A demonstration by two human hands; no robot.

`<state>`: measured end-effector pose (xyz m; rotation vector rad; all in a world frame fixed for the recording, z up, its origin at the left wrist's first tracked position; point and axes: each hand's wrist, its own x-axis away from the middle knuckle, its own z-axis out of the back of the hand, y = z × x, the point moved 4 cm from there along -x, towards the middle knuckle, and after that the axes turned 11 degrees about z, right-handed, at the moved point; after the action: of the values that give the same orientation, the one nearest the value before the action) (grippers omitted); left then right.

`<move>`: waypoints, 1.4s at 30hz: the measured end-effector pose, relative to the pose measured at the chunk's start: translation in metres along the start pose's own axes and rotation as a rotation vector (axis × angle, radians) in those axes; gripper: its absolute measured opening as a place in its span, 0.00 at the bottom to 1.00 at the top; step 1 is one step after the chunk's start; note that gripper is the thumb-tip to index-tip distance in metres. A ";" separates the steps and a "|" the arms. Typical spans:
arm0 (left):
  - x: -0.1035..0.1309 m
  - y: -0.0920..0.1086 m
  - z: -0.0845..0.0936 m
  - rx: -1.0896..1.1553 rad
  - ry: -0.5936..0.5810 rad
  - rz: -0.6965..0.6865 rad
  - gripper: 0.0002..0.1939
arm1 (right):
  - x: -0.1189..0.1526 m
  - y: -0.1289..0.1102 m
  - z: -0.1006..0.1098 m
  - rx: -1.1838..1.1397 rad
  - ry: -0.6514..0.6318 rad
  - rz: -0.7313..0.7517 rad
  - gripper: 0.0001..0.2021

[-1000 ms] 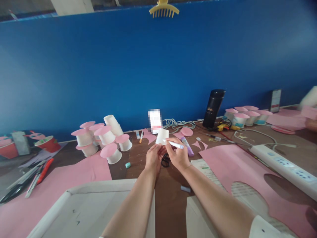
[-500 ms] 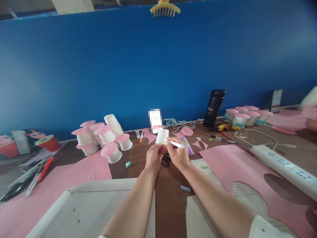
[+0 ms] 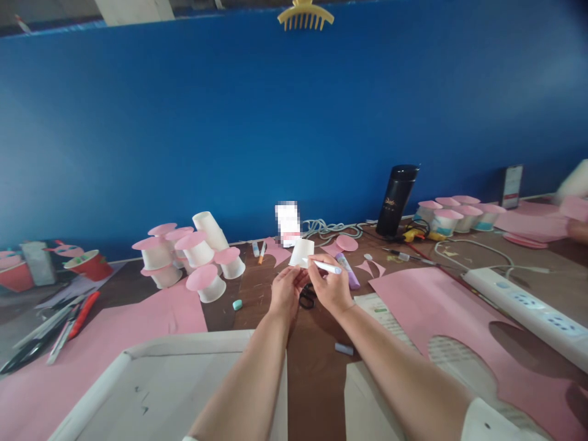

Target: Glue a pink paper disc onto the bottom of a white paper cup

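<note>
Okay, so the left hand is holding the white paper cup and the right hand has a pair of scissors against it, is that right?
Not quite: the head view shows the right hand with a white marker, not scissors. The left hand is indeed holding the white paper cup.

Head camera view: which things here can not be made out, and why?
All in the head view:
- Tip of the pen: too small to tell if it touches the white cup.
- Screen: pixelated.
- Writing on the black bottle: too small.
- Other person's hand: blurred, cut off by right edge.
</note>
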<state>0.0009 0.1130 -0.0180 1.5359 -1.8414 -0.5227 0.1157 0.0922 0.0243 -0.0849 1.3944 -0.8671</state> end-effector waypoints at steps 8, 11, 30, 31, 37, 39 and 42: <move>0.001 0.000 0.001 0.020 0.016 0.017 0.03 | -0.001 0.002 0.002 -0.005 0.037 0.009 0.07; 0.001 0.000 0.002 0.023 0.034 0.031 0.03 | -0.003 0.004 0.006 0.013 0.099 0.006 0.07; -0.001 -0.002 0.000 -0.061 -0.013 0.031 0.03 | -0.001 0.007 0.000 0.011 0.020 -0.006 0.08; -0.001 -0.002 0.000 -0.058 -0.010 0.029 0.04 | -0.001 0.007 0.001 0.016 0.023 -0.003 0.08; 0.001 0.000 0.000 -0.005 0.034 0.019 0.04 | -0.001 0.007 0.002 0.037 0.030 -0.014 0.08; 0.002 0.001 0.000 0.002 0.032 0.014 0.04 | -0.001 0.006 0.002 0.034 0.025 -0.014 0.08; 0.002 0.002 0.000 0.003 0.032 0.009 0.04 | 0.000 0.006 0.001 0.025 0.014 -0.010 0.08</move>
<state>-0.0003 0.1113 -0.0162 1.5288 -1.8250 -0.4888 0.1197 0.0962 0.0217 -0.0669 1.3970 -0.8951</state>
